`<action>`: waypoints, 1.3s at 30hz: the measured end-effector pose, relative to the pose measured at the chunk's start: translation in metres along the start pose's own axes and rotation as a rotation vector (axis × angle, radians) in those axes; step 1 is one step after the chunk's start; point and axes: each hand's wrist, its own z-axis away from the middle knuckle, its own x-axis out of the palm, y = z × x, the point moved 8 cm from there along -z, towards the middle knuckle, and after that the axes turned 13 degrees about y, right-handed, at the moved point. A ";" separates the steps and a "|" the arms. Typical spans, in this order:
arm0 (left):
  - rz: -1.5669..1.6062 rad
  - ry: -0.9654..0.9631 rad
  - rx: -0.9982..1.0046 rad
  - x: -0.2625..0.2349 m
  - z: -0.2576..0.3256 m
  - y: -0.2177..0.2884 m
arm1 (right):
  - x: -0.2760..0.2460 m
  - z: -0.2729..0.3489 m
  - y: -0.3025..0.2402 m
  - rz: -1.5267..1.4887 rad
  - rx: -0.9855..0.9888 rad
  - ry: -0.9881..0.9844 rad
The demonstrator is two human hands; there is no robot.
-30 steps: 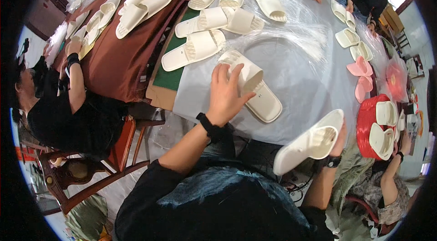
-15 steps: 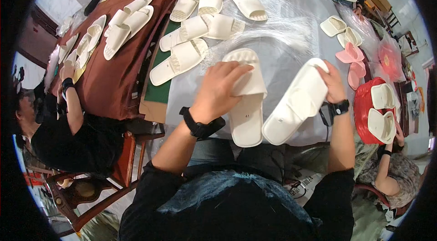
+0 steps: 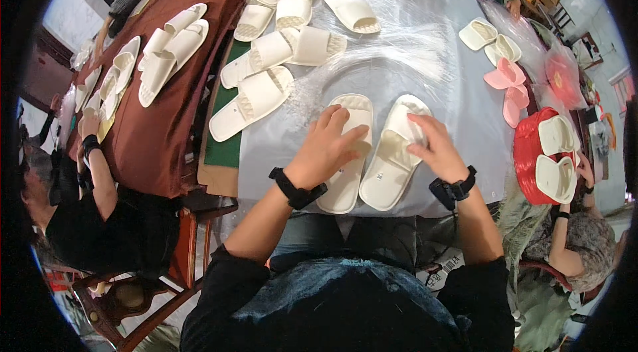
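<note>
Two cream open-toed slippers lie side by side at the table's near edge, heels toward me. My left hand (image 3: 329, 143) rests over the strap of the left slipper (image 3: 341, 194), its thumb and fingers apart, covering part of the strap. At the upper right side of the right slipper (image 3: 384, 184), my right hand (image 3: 438, 146) touches the strap with thumb and fingers spread. Wristbands sit on both my wrists. Further left lies a cream slipper (image 3: 256, 98), with several more slippers grouped behind it.
Clear plastic film (image 3: 399, 53) spreads over the grey-covered table (image 3: 458, 179). Pink slippers (image 3: 515, 105) and a red round container (image 3: 528, 169) bearing cream slippers stand at the right. A brown-covered table (image 3: 169, 126) with slippers adjoins on the left. Other people work around both tables.
The right slipper, tilted and gripped earlier, now lies flat beside the left one. My right hand has moved left and loosened; both slippers sit slightly further left.
</note>
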 end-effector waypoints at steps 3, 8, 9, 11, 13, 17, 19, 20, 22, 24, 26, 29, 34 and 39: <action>-0.064 0.016 -0.007 0.013 -0.010 -0.004 | 0.014 0.001 -0.006 0.052 -0.041 -0.002; -0.146 0.015 -0.027 0.024 -0.020 -0.010 | 0.025 -0.021 -0.009 -0.068 -0.056 0.007; -0.140 0.031 -0.037 0.023 -0.020 -0.010 | 0.026 -0.024 -0.005 -0.063 -0.043 0.034; -0.134 0.045 -0.041 0.022 -0.022 -0.010 | 0.027 -0.029 -0.003 -0.077 -0.061 0.047; -0.138 0.028 -0.041 0.021 -0.025 -0.011 | 0.026 -0.031 -0.008 -0.046 -0.127 0.018; -0.049 0.018 0.001 -0.005 -0.039 0.001 | -0.044 -0.055 0.024 0.053 -0.080 0.290; -0.003 -0.071 0.070 -0.011 -0.062 0.004 | -0.076 -0.070 0.052 0.160 0.042 0.401; -0.012 -0.080 0.149 -0.011 -0.077 0.008 | -0.088 -0.072 0.070 0.200 0.136 0.428; -0.003 -0.159 0.147 0.013 -0.112 0.000 | -0.090 -0.074 0.102 0.293 0.077 0.429; -0.021 -0.265 0.170 0.050 -0.142 -0.004 | -0.081 -0.077 0.116 0.458 0.050 0.388; -0.121 -0.264 0.251 0.090 -0.162 -0.009 | -0.066 -0.087 0.111 0.448 0.104 0.339; -0.322 -0.231 0.359 0.146 -0.172 -0.015 | -0.056 -0.089 0.119 0.408 0.155 0.324; -0.512 -0.437 0.210 0.190 -0.181 -0.073 | -0.078 -0.092 0.115 0.435 0.137 0.346; -0.437 -0.378 0.291 0.186 -0.179 -0.115 | -0.201 -0.068 0.080 0.620 -0.019 0.756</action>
